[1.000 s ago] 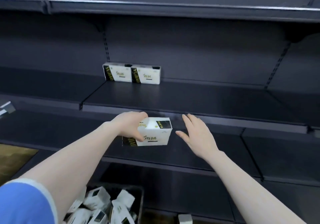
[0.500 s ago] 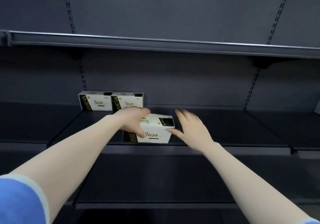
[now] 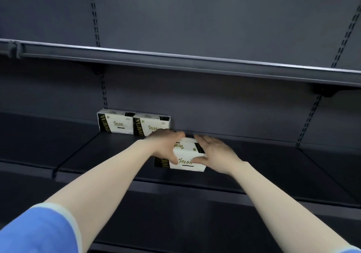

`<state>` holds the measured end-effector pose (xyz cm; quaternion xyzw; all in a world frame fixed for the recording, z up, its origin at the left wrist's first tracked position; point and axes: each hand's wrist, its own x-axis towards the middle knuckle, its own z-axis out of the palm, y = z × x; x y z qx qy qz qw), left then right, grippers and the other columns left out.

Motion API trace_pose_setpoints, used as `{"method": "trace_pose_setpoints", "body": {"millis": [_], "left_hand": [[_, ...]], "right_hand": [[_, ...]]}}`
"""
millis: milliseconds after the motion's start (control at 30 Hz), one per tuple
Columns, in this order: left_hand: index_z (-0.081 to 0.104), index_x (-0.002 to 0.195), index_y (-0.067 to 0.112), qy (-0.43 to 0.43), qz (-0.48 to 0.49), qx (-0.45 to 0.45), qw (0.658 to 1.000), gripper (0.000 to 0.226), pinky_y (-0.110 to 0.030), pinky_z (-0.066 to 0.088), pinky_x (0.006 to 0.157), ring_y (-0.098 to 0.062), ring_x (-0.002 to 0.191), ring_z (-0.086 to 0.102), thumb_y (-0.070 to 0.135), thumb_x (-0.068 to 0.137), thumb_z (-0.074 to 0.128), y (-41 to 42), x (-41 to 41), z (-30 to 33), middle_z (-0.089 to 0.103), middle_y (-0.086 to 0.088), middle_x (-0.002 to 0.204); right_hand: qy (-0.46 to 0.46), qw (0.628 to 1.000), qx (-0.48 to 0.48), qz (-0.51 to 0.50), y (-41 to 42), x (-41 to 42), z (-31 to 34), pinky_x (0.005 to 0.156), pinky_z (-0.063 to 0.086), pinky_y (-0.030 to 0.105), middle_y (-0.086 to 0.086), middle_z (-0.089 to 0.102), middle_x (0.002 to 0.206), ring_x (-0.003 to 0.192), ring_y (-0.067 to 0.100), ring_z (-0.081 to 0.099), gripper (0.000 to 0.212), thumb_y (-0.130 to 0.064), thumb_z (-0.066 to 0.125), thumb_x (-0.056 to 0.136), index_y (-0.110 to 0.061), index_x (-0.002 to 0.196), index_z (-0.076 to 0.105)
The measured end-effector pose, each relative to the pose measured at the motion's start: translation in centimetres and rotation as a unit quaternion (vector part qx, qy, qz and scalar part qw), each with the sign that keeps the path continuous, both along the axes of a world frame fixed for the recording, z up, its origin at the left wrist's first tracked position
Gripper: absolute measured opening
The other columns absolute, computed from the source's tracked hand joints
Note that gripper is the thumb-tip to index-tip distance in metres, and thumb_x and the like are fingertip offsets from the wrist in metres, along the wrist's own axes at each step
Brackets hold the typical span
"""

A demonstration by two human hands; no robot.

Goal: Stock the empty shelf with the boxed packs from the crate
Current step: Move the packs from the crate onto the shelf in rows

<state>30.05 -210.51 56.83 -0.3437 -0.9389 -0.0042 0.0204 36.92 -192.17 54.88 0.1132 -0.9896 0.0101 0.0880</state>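
- Nearest: blue short sleeve [image 3: 37, 231] on left arm, bare forearms reaching up to the dark grey metal shelf [image 3: 109, 155].
- Mid-shelf: white rectangular cardboard pack with black end band and green lettering [image 3: 187, 160], resting on or just above the shelf deck, near the front edge; cannot tell which.
- Left hand [image 3: 166, 145] over the pack's top-left corner, fingers curled over the top, thumb down the front face; gripping.
- Right hand [image 3: 216, 152] against the pack's right side, fingers [image 3: 203, 138] straight and together along the top edge, thumb touching the front corner; steadying rather than clasping.
- Step in hand, by judgement: placing this pack on the shelf.
- Next move likely calls for sliding it back and leftward, square to the rear wall, then letting go.
- Far: two matching white packs [image 3: 133, 123] side by side, touching, against the back panel; held pack sits forward and to the right of them, apart.
- Above: empty upper shelf rail [image 3: 195, 57].
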Motion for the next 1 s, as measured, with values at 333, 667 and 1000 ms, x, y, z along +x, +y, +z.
{"method": "trace_pose_setpoints", "body": {"millis": [333, 667, 1000], "left_hand": [[0.026, 0.147, 0.026, 0.057, 0.021, 0.113, 0.992, 0.081, -0.035, 0.02, 0.113, -0.018, 0.139, 0.027, 0.046, 0.08, 0.068, 0.1, -3.5, -3.1, 0.029, 0.003, 0.152], [0.014, 0.152, 0.028, -0.01, 0.134, 0.107, 0.985, 0.093, -0.035, 0.011, 0.117, -0.017, 0.147, 0.007, 0.079, 0.074, 0.006, -3.4, -5.8, -10.1, 0.009, 0.002, 0.16], [0.018, 0.151, 0.034, -0.057, 0.175, 0.097, 0.978, 0.061, -0.032, 0.002, 0.118, -0.012, 0.147, 0.0, 0.059, 0.096, 0.025, -3.8, -7.6, -13.0, 0.007, 0.004, 0.16]], "right_hand": [[0.033, 0.999, -0.015, -0.004, 2.9, -4.1, -0.2, 0.102, 0.029, 0.028, 0.006, 0.04, 0.14, 0.129, 0.021, 0.035, 0.063, -0.044, 0.05, 0.092, -0.012, 0.142, 0.029], [0.044, 0.998, -0.025, -0.042, 5.2, -8.0, -2.8, 0.107, 0.027, 0.029, 0.003, 0.037, 0.143, 0.132, 0.02, 0.031, 0.064, -0.044, 0.049, 0.093, -0.014, 0.145, 0.026], [0.197, 0.98, -0.017, 0.015, 5.5, -10.7, -6.0, 0.076, 0.055, 0.041, 0.01, 0.066, 0.102, 0.088, 0.03, 0.064, 0.067, -0.022, 0.089, 0.053, -0.009, 0.115, 0.065]]}}
